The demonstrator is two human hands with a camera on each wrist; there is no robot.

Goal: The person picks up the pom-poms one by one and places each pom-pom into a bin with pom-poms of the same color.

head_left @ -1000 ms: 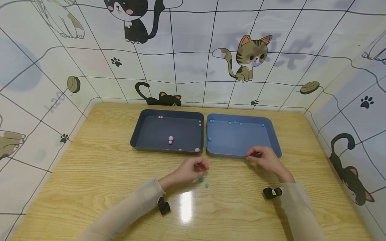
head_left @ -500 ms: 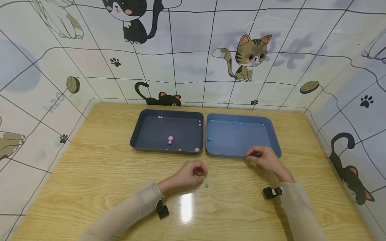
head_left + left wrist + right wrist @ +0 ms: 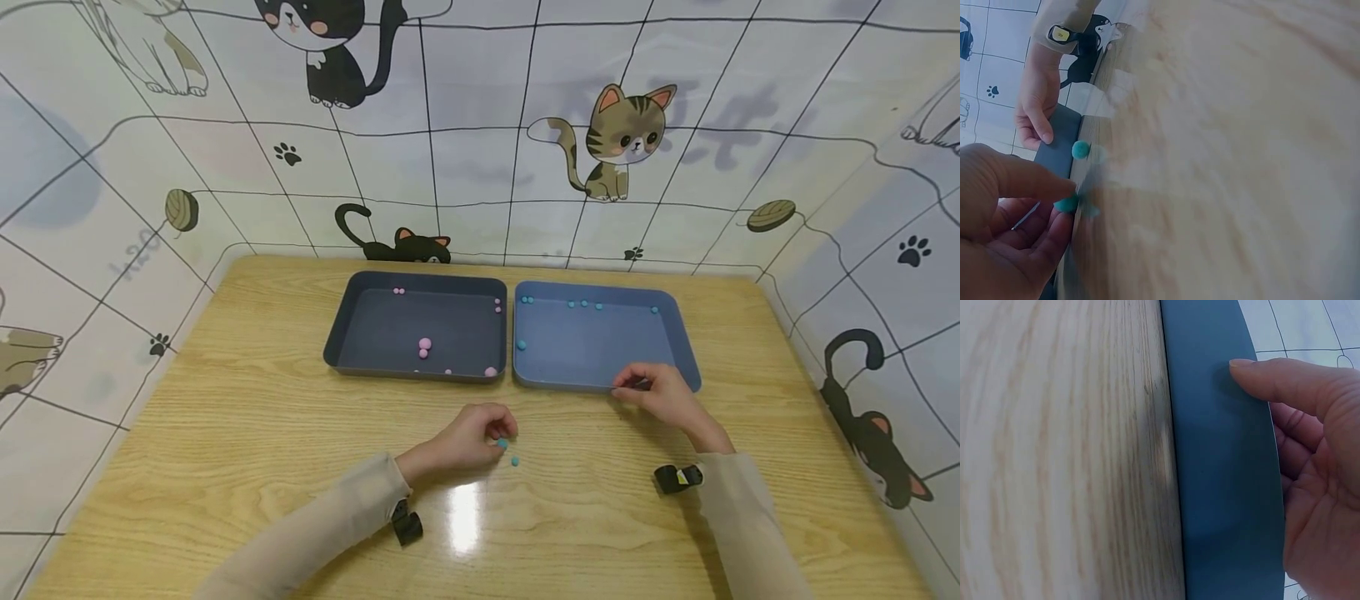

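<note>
My left hand (image 3: 468, 437) is low over the wood table, pinching a small teal ball (image 3: 1067, 204) between thumb and fingertips. A second teal ball (image 3: 514, 461) lies loose on the table just beside those fingers. At the front wall of the blue tray (image 3: 600, 350), my right hand (image 3: 662, 398) grips the rim. In the right wrist view its thumb (image 3: 1254, 375) presses the outer wall while the other fingers sit behind the edge, partly hidden. Several teal balls (image 3: 584, 304) lie inside this tray, mostly along its back wall.
A dark grey tray (image 3: 382, 325) stands left of the blue one, close beside it, with several pink balls (image 3: 425, 343) inside. The wood table (image 3: 247, 400) meets a cat-patterned backdrop (image 3: 480, 167) behind and at both sides.
My left hand has moved slightly down toward the nearer table edge, and its fingers have closed on a teal ball that lay on the table. The right hand stays on the blue tray's rim.
</note>
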